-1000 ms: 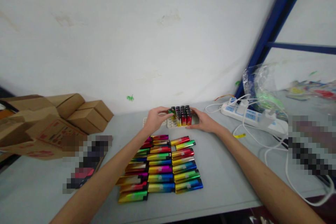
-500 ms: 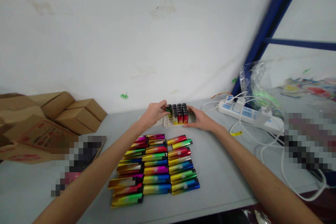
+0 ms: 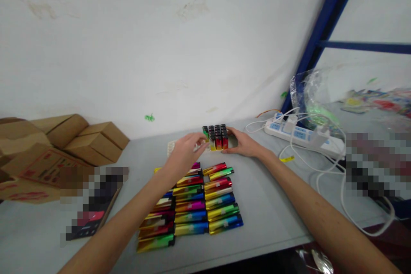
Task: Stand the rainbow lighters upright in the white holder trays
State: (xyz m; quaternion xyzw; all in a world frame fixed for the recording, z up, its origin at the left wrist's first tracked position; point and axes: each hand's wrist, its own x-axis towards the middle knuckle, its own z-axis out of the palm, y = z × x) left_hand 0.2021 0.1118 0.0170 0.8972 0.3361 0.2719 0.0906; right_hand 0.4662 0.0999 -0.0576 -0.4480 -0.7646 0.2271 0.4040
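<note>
The left hand [image 3: 184, 154] has come off the upright lighters in the tray [image 3: 215, 137] and now hovers nearer, fingers loose and empty. The right hand [image 3: 242, 144] still steadies the tray's side at the surface's [image 3: 272, 205] back, above the flat lighters [image 3: 205, 197].

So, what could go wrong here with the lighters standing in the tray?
The upright lighters stand packed at the right end of the white tray; the left hand, close beside them, might tip some over. The flat lighters lie under that forearm, so a low sweep could scatter the rows.
</note>
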